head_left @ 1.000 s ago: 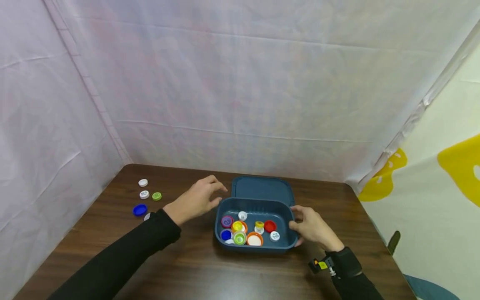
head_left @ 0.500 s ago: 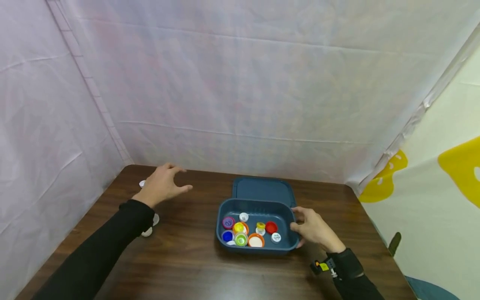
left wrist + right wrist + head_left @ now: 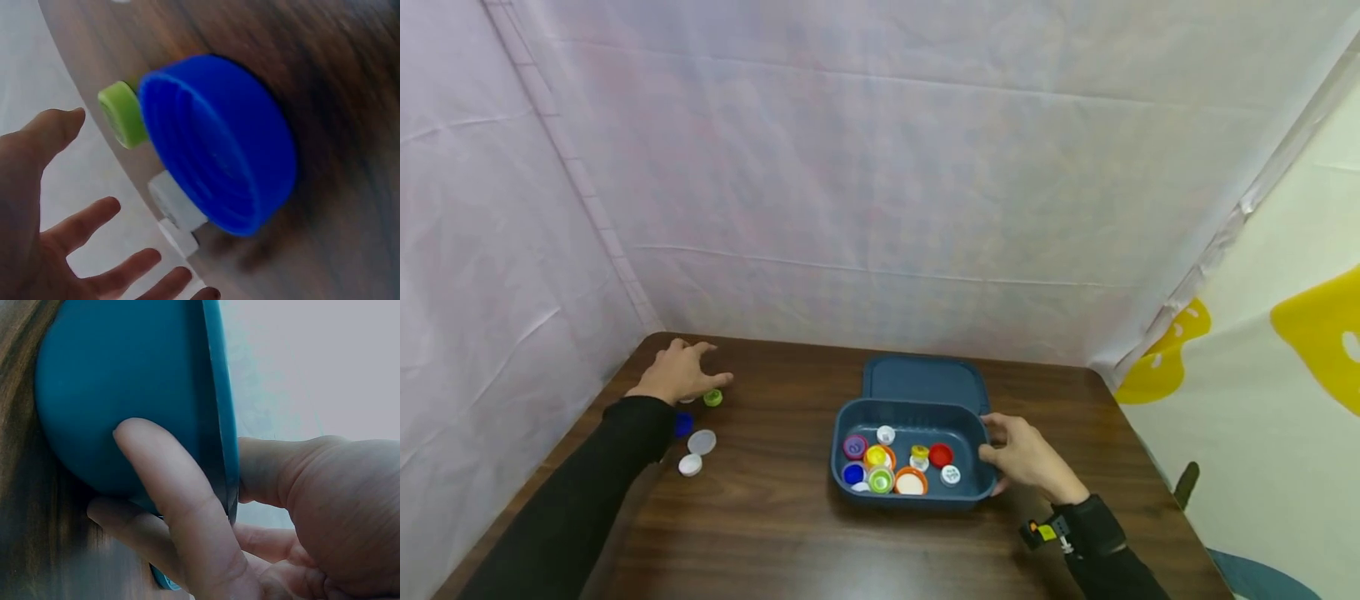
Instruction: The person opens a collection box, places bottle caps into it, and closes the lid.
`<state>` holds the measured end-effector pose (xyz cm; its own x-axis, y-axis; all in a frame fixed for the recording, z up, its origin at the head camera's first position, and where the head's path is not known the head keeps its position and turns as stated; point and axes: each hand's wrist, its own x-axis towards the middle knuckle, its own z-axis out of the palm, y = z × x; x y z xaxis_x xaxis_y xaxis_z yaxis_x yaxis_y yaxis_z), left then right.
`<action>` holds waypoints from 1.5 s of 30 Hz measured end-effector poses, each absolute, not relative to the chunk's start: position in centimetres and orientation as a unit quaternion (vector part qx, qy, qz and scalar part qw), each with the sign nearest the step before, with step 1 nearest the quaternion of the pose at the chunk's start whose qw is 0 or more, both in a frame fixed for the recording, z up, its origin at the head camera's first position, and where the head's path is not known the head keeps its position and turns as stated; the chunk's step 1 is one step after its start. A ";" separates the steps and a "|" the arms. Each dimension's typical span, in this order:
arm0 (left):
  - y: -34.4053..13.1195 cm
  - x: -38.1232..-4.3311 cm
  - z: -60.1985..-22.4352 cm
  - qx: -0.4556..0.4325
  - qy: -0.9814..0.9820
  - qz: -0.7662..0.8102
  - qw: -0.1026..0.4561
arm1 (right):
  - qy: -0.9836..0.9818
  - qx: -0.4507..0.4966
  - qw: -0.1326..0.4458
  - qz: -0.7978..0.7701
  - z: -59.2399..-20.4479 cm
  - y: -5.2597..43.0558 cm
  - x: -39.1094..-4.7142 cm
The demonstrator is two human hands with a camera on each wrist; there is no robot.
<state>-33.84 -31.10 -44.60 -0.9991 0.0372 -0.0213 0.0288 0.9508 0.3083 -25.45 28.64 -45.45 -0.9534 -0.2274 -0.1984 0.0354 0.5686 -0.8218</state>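
Note:
My left hand (image 3: 673, 373) hovers over the loose bottle caps at the table's left, fingers spread and holding nothing. Under and beside it are a green cap (image 3: 712, 397), a blue cap (image 3: 683, 424), a translucent cap (image 3: 702, 442) and a white cap (image 3: 690, 465). The left wrist view shows the blue cap (image 3: 219, 144) large, rim facing the camera, with white caps (image 3: 178, 203) behind. With my right hand (image 3: 1026, 450) I grip the right wall of a dark blue box (image 3: 917, 502), thumb over the rim and fingers against the outside (image 3: 169, 481).
Several coloured caps lie inside the box, among them a red one (image 3: 941, 455) and a purple one (image 3: 855, 447). The box's lid (image 3: 925, 379) lies flat behind it. White curtains (image 3: 880, 167) rise along the back and left edges of the brown wooden table (image 3: 775, 533).
My left hand has moved left from beside the box to over the loose caps, its sleeve uncovering the translucent and white ones. The right hand keeps its grip on the box.

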 end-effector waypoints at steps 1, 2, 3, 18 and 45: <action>-31.4 -33.9 -44.7 0.018 0.988 0.153 0.018 | 0.874 -0.054 0.143 -0.461 -45.5 28.6 -25.5; -31.6 -33.9 -44.9 0.019 0.988 0.151 0.023 | 0.874 -0.052 0.143 -0.461 -45.5 28.6 -25.5; -31.8 -33.9 -45.0 0.022 0.988 0.148 0.025 | 0.875 -0.051 0.143 -0.460 -45.5 28.5 -25.4; -33.2 -33.9 -45.6 0.060 0.982 0.172 -0.051 | 0.878 -0.069 0.141 -0.453 -45.7 28.4 -25.5; -24.3 -32.3 -42.0 0.151 0.972 0.160 -0.080 | 0.876 -0.063 0.140 -0.457 -45.4 28.7 -25.3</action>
<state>-32.26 -24.26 -42.05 -0.9418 0.2674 0.2037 0.3187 0.9031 0.2878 -25.32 28.69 -45.39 -0.9528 -0.2379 -0.1886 0.0185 0.5747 -0.8181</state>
